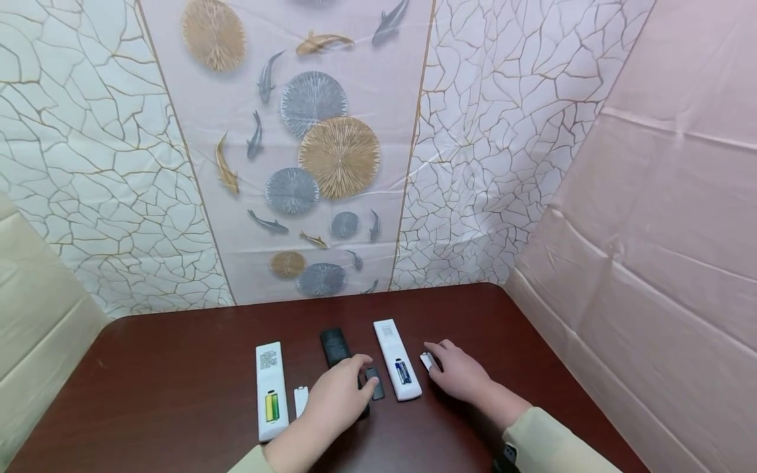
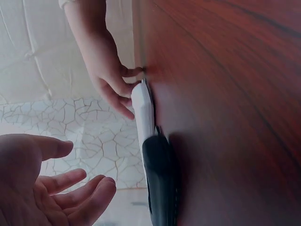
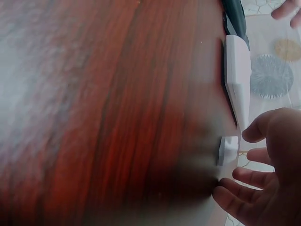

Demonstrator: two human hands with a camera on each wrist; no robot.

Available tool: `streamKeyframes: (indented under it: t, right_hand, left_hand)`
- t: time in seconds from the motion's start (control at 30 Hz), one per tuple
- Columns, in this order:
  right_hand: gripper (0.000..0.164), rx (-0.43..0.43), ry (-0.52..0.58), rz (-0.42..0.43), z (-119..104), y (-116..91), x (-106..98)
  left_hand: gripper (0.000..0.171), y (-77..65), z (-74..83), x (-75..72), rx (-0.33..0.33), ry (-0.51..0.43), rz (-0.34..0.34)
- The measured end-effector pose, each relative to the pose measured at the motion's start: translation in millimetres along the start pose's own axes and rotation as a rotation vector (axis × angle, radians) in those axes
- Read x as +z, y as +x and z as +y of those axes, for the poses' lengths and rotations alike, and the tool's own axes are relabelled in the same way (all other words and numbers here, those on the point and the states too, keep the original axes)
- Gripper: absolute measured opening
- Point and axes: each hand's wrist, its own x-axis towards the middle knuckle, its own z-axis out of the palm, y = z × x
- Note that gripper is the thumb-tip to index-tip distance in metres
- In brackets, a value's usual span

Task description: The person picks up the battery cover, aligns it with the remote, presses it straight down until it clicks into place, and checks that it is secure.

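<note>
A: What lies left of the black remote (image 1: 335, 346) on the bench (image 1: 195, 381)?

B: The first white remote (image 1: 269, 381), well to its left, yellow-green cells (image 1: 272, 406) showing; then the first cover (image 1: 300, 399), nearer the black remote.

A: And the left hand (image 1: 340, 394)?

B: Above the black remote, apart from it, hiding its middle in the head view; fingers parted and loosely bent, holding nothing.

A: Right of it?

B: The dark cover (image 1: 376, 386), just beside the black remote; then the second white remote (image 1: 393, 351), near it, blue cells (image 1: 403, 372) showing; then the second cover (image 1: 426, 360), well to its right.

A: The right hand (image 1: 461, 371)?

B: Farthest right of the black remote, at the second cover; fingers spread wide; whether they touch that cover, I cannot tell.
</note>
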Motion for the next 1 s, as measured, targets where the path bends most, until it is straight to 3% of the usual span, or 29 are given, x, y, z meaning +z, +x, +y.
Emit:
streamKeyframes:
  t: [0.3, 0.43, 1.0]
  right_hand:
    - [0.053, 0.043, -0.028, -0.046, -6.3, 4.7, 2.0]
    - [0.05, 0.061, -0.035, -0.061, -9.3, 7.7, 2.8]
    - [0.044, 0.125, -0.022, -0.069, -18.3, 14.1, 1.6]
  left_hand:
    - [0.041, 21.0, 17.6, 20.2, 0.009, 0.086, 0.034]
    - [0.042, 30.6, 21.2, 25.0, 0.004, 0.079, 0.043]
    - [0.056, 73.9, 18.0, 43.9, -0.129, 0.053, 0.022]
